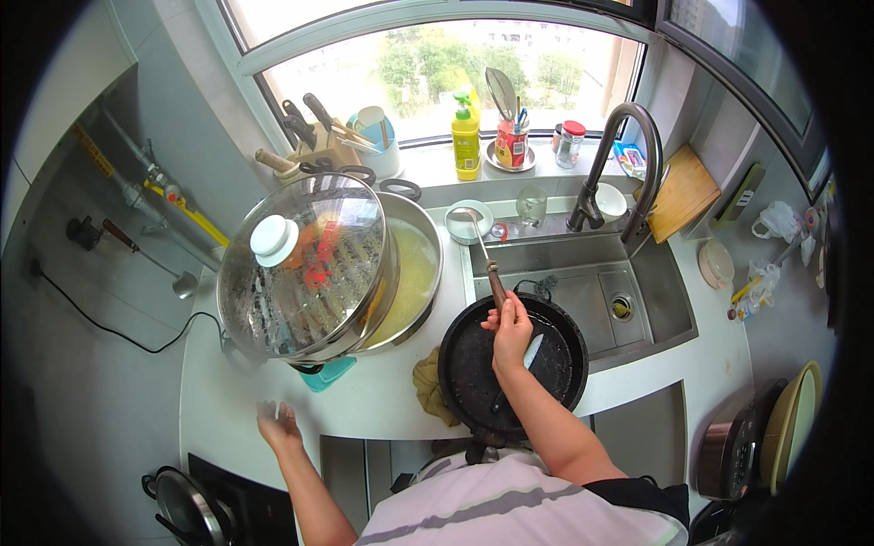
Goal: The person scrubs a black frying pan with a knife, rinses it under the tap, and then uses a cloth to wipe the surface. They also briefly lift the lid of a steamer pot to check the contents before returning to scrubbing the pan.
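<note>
My right hand (512, 334) grips the dark wooden handle of a metal ladle (485, 249). The ladle's bowl end is over a small white bowl (471, 232) by the sink. Below this hand, a round black pan (471, 368) overlaps the counter's front and the sink edge; a knife (532, 351) lies in it. My left hand (280, 423), slightly blurred and empty, has its fingers apart near the counter's left front. Beyond it, a steamer tier with a fogged glass lid (307, 273) sits off-centre over a steel pot (440, 273) of yellowish liquid (413, 273).
An olive cloth (429, 389) lies beside the pan. Right of the pots is a steel sink (580, 273) with a tall faucet (601, 157). A soap bottle (467, 143) and a knife block (321, 147) stand by the window. A lidded pot (188, 505) sits lower left.
</note>
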### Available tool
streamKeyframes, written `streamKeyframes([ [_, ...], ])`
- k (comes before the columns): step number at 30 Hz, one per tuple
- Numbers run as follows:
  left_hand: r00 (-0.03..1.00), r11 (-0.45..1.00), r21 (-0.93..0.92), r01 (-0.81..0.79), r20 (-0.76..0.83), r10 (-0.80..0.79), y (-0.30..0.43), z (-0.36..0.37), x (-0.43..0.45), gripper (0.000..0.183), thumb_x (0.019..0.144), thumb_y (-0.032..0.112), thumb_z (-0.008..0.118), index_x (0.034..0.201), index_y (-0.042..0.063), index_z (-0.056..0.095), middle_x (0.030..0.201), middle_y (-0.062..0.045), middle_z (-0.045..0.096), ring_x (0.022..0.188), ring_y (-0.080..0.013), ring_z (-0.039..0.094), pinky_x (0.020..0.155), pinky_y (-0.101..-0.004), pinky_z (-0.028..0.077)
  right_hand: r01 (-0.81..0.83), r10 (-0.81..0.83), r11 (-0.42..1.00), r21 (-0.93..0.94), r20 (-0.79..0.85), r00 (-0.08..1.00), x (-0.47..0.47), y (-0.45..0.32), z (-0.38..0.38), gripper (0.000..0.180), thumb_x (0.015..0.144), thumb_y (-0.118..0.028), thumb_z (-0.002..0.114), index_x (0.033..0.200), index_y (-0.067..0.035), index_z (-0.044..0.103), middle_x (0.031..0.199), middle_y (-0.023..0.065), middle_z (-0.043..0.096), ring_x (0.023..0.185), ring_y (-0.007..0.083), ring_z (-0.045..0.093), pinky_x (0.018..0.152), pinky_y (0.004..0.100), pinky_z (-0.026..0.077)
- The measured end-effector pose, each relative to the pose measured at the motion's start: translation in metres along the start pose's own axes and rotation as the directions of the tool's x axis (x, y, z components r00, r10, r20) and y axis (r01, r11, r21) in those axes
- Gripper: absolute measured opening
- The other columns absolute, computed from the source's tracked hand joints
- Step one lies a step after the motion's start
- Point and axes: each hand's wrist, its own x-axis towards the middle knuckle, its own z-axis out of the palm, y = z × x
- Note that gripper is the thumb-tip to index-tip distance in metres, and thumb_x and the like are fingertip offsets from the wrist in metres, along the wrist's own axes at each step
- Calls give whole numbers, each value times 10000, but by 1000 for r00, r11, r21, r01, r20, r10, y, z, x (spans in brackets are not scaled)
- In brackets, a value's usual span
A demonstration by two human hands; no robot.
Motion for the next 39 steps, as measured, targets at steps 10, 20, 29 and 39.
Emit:
streamKeyframes([
  [10,1000,998,55,13,25,-14,-6,-9,6,645,889,413,563,1374,49,342,1342,-102,374,1018,-238,473,793,-337,440,-108,105,993,54,63,992,-27,13,-2,376,984,-139,428,1323,20,414,856,68,559,672,115,562,642,273,535],
  [20,999,1000,17,10,41,-11,-9,1,5,569,868,396,602,1283,49,426,1157,-67,465,835,-186,500,702,-304,456,-42,38,999,15,196,980,-51,-28,-36,390,983,-124,443,1361,-31,411,943,80,567,746,104,572,714,267,537],
  [29,993,999,-11,31,113,-30,-10,30,-1,470,898,435,545,1199,88,447,1150,-58,453,908,-208,485,770,-322,432,-16,21,1000,-16,368,929,-55,-63,-40,382,982,-131,443,1341,-3,433,948,95,584,749,112,569,679,268,529],
  [39,993,995,-82,-55,98,63,27,59,-27,392,901,510,537,964,124,565,893,7,530,834,-173,491,753,-306,423,95,-27,986,-138,427,904,-49,-79,-34,368,977,-146,444,1309,8,484,853,89,596,654,110,569,644,259,513],
])
